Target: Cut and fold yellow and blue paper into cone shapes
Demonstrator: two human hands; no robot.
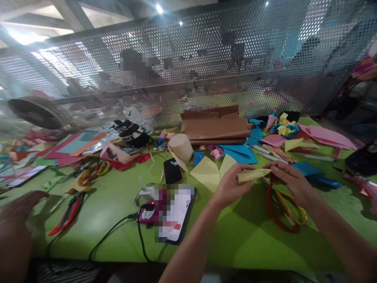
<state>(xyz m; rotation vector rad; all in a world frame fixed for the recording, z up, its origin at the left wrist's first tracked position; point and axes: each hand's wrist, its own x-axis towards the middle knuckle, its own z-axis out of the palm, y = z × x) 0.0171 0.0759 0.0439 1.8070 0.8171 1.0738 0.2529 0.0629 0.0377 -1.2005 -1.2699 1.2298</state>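
Right of centre in the frame, a yellow paper piece (249, 176) is clamped in the grip of the left hand (234, 184), its tip being pinched by the right hand (288, 179), while scissors (269, 202) with red and yellow handles are seen below on the green surface (241, 237).

I can't see the tips of the scissors (269, 202), lost behind the yellow paper (250, 176). My feed's left edge crops another person's blurred arm (16, 220); pixelation masks part of the white-screened phone (182, 206).
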